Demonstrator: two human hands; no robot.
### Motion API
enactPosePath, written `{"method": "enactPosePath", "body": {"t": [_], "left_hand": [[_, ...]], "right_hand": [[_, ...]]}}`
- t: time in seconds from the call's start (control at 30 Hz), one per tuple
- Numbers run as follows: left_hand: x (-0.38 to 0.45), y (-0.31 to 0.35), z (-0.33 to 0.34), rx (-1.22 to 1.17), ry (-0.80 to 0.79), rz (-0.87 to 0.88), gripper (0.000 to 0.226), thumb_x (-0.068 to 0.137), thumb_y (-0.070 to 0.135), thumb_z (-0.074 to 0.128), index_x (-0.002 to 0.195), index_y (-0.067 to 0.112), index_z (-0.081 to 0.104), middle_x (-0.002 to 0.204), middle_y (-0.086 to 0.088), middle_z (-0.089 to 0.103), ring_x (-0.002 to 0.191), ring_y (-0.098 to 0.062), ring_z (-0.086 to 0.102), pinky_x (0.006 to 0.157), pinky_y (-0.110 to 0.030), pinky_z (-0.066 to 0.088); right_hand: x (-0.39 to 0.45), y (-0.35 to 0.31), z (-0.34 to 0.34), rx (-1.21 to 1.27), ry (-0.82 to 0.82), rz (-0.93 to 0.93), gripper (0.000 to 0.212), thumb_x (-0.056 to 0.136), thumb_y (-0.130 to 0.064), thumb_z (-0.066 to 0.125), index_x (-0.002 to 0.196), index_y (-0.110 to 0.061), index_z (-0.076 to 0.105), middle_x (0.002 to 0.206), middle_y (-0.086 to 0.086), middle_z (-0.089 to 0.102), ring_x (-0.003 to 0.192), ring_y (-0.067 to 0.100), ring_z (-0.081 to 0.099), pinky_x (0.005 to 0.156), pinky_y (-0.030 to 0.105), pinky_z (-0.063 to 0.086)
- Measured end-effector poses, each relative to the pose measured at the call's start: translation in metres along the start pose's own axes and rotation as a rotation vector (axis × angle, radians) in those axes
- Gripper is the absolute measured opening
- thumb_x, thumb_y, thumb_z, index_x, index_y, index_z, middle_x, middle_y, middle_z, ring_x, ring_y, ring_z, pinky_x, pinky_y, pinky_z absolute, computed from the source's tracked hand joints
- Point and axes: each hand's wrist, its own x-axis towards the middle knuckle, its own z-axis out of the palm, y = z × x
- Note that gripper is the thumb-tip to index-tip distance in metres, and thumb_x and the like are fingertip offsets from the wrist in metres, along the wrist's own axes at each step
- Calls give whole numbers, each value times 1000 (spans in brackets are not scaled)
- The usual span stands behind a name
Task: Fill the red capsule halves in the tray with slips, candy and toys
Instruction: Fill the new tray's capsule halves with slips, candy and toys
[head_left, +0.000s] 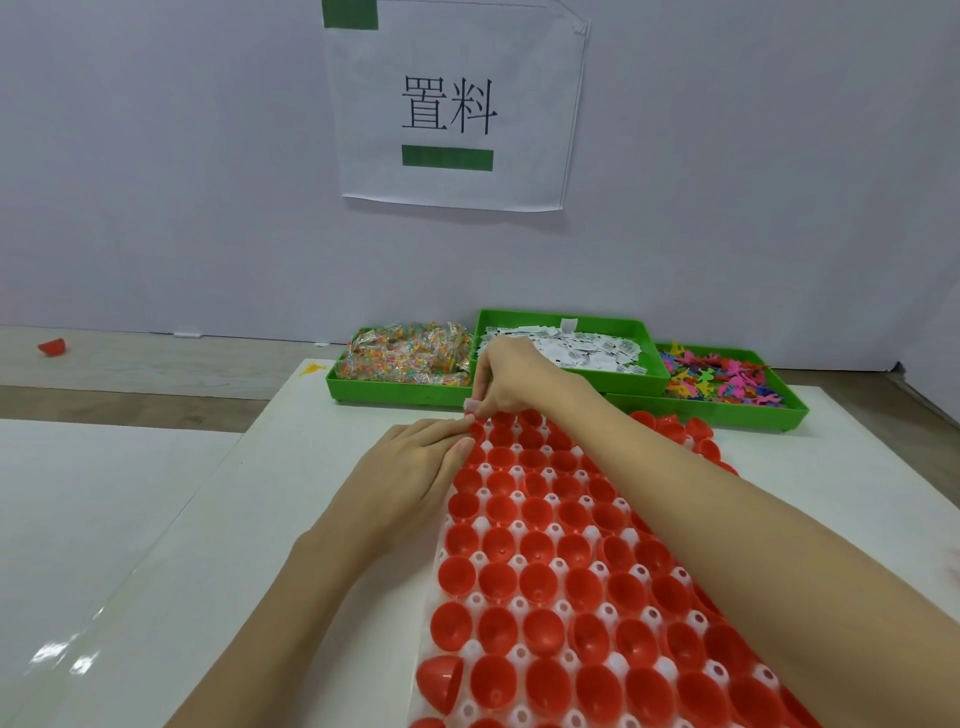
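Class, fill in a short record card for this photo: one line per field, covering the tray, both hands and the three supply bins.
tray: white tray holding rows of red capsule halves, those in view empty
left hand: at the tray's far left corner
right hand: pinching a small white slip above that corner
left bin: wrapped candy
middle bin: white slips
right bin: coloured toys

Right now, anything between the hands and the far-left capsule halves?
Nothing visible. Both the left hand and right hand are already at the tray's far-left corner, fingertips over the capsule halves there. The right hand pinches a slip. The cups in view look unfilled.
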Motion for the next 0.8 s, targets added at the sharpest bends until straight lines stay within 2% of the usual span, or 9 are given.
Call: {"method": "enactPosePath", "body": {"t": [0.07,0.2,0.33,0.47,0.57,0.63,0.67,0.73,0.8], "left_hand": [[0,0,0,8,-4,0,49,110,40,25,147,28,56,154,17,49,142,-4,41,118,-25,25],[-1,1,-2,18,-14,3,52,109,41,24,147,27,56,153,16,51,141,-5,42,118,-26,26],[-1,1,-2,35,-22,5,53,109,41,22,147,27,56,153,16,50,141,-4,42,117,-25,26],[-1,2,-3,37,-28,9,55,108,43,20,147,27,56,153,16,50,141,-5,42,118,-27,27],[-1,2,-3,40,-31,11,59,106,45,17,148,28,55,154,16,49,141,-4,41,118,-27,27],[-1,2,-3,34,-27,13,59,106,45,17,148,28,55,154,16,49,141,-4,41,118,-27,27],[-1,2,-3,34,-29,14,60,105,46,16,148,28,55,154,16,49,141,-4,41,118,-26,27],[-1,1,-3,41,-29,17,57,107,44,19,148,28,55,154,16,49,141,-4,41,117,-26,27],[-1,0,-2,40,-20,19,51,110,40,24,148,28,55,154,16,49,141,-5,41,117,-26,27]], "right_hand": [[-1,0,0,-12,16,-9,22,86,-29,82,99,-11,81,99,4,77,98,16,67,89,28,55],[-5,1,-7,-19,-45,-71,20,88,-27,80,97,-10,81,94,2,75,78,10,61,74,25,48],[-4,1,-13,-15,-86,-86,21,88,-30,79,98,-12,81,95,2,76,81,10,62,74,26,48],[-2,-1,-9,-20,-79,-52,21,87,-30,80,96,-11,80,79,-6,65,80,12,59,73,25,47],[2,-4,-6,-32,-82,-11,23,86,-28,81,100,-10,77,92,0,69,85,14,59,77,27,50],[4,-7,-2,-42,-49,3,29,86,-23,82,108,-6,74,106,8,71,92,19,62,86,32,55],[4,-9,-1,-68,-24,1,27,87,-21,81,107,-4,74,106,10,71,95,21,65,88,34,57],[3,-9,-2,-107,2,-32,18,88,-18,80,98,-4,77,91,8,73,83,18,68,77,32,59],[0,-9,-9,-109,-42,-71,16,87,-21,81,92,-7,80,74,0,69,64,9,61,60,22,50]]}}
